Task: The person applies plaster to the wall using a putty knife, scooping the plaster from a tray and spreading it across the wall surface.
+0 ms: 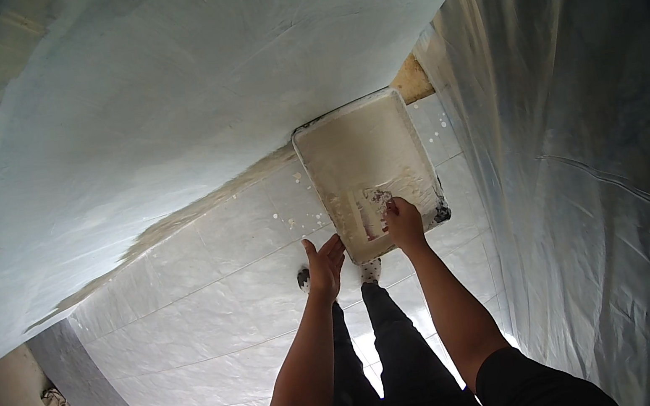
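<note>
Pale wall [185,123] backs the tray [316,183]. Left hand [325,269] beside it, grip apart; right hand [405,224] clamped on a tool [376,197].

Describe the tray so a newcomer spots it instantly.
Start at the big pale wall, upper left. Near its right end is the tray, the person's right hand over it. Unlike wall and floor, it's a rimmed rectangle, off-white inside.

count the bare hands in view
2: the left hand is beside the left edge of the tray, fingers spread; the right hand is over the tray's near end. No others show.
</note>
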Available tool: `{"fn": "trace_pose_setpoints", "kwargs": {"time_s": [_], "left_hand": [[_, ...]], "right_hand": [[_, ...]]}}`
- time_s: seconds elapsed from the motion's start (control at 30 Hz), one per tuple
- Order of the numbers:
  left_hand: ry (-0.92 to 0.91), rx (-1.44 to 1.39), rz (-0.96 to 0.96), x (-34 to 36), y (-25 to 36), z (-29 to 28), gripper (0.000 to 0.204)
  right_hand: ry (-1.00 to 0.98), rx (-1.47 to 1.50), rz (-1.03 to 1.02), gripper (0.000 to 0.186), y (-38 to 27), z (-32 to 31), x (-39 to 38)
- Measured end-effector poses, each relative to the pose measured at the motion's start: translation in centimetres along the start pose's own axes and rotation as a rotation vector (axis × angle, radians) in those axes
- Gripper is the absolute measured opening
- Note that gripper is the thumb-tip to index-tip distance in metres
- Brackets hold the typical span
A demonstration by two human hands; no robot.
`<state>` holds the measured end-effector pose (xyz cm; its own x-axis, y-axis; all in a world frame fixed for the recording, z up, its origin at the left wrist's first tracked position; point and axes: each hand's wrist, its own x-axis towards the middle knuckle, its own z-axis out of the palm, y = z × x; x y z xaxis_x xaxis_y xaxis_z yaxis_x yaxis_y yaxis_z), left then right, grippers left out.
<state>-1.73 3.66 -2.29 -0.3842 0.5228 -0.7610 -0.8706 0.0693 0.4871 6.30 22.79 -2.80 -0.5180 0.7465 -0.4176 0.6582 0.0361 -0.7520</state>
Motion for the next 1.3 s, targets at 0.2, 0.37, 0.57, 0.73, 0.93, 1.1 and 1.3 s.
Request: {"fn": "trace_pose_setpoints", "kwargs": {"time_s": [0.2,0.37,0.57,0.73,0.93,1.1,1.3], "left_hand": [[0.005,-0.042,-0.015,0.1,-0.2,0.2,0.109],[-0.006,-0.026,-0.017,0.0,0.2,-0.1,0.109],[0.016,-0.056,-0.019,0.2,-0.3,-0.4,0.109],[0.021,-0.047,-0.005,0.2,-0.2,-0.5,0.109],[0.036,-0.014,-0.005,0.1,0.1,0.8,0.109],[0.023,-0.012,-0.011,0.1,0.1,0.0,0.109],[0.042,-0.015,-0.02,0.1,0.2,-0.3,0.109]], "right_hand": [[0.063,-0.174,-0.214,0.013,-1.4,3.1,-1.6],[0.076,-0.046,-0.145,0.012,-2.9,2.5,-0.9],[0.099,-0.014,-0.162,0.013,-3.6,2.3,-1.1],[0.012,-0.108,-0.196,0.012,-3.3,3.4,-1.7],[0.042,-0.181,-0.183,0.014,-1.8,3.9,-1.4],[0.079,-0.066,-0.167,0.013,-2.4,3.7,-1.2],[0.11,-0.048,-0.051,0.012,-3.8,3.0,-1.2]]}}
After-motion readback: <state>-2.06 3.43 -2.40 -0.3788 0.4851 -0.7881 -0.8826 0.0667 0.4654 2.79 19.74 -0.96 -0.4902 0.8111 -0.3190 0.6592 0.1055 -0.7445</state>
